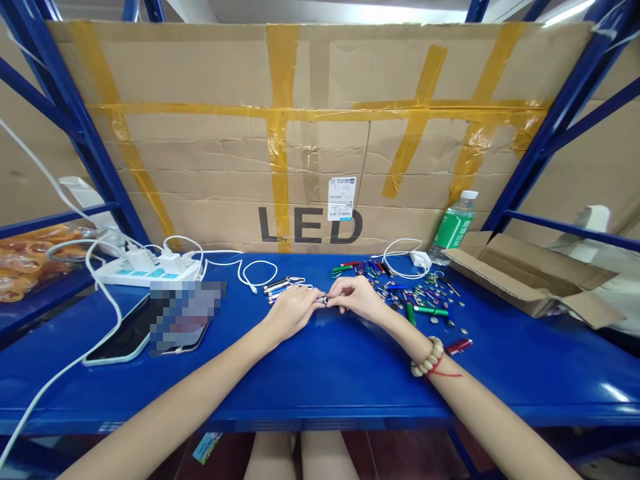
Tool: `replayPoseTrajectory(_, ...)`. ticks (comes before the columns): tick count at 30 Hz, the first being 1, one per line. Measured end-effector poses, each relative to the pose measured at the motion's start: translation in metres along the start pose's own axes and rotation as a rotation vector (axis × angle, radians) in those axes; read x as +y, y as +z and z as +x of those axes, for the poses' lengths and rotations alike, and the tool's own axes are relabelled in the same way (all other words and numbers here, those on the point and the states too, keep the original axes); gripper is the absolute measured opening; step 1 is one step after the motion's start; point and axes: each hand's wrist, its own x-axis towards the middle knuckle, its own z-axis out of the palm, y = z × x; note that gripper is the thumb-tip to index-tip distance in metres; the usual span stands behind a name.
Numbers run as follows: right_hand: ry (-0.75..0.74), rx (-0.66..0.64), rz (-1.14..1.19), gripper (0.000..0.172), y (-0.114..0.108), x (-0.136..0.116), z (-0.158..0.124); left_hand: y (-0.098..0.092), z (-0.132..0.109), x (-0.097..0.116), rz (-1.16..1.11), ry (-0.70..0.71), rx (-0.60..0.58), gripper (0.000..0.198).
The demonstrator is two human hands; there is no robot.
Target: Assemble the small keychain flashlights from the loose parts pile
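Note:
Both hands meet over the middle of the blue shelf. My left hand (294, 310) is closed round a small silver tube (321, 300), seemingly a mini flashlight, most of it hidden by the fingers. At the tube's dark end, my right hand (357, 298) pinches with thumb and fingertips; whether it holds a separate small part I cannot tell. Just behind my left hand lie several mini flashlights with clips (283, 287), silver and blue. Right of my right hand spreads a pile of coloured tubes, small round metal pieces and clips (415, 293). A red tube (459, 347) lies near my right wrist.
At left stand a white power strip (150, 270) with plugs and cables, a phone (123, 330) and another device (187, 320), partly blurred. An open cardboard box (530, 280) and a green-labelled bottle (454, 227) stand right. A large taped carton (225, 153) walls the back.

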Motion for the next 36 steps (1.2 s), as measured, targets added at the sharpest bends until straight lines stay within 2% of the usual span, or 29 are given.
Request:
replayPoseTrajectory(6, 0.003, 0.012, 0.012, 0.037, 0.002, 0.003, -0.001, 0.002, -0.001, 0.001, -0.076, -0.041, -0.013, 0.021)
replayPoseTrajectory(15, 0.055, 0.075, -0.073, 0.036, 0.004, -0.012, -0.001, -0.004, 0.003, 0.007, -0.276, -0.2, -0.074, 0.016)
replayPoseTrajectory(19, 0.093, 0.058, -0.077, 0.036, 0.003, -0.015, -0.001, -0.006, 0.004, 0.01, -0.314, -0.237, -0.11, 0.016)
replayPoseTrajectory(25, 0.108, 0.007, -0.062, 0.032, -0.005, -0.01, 0.0, -0.004, 0.007, 0.017, -0.407, -0.277, -0.076, 0.014)
replayPoseTrajectory(36, 0.071, -0.021, -0.03, 0.027, -0.015, -0.005, 0.002, -0.004, 0.008, 0.02, -0.32, -0.187, -0.132, 0.028)
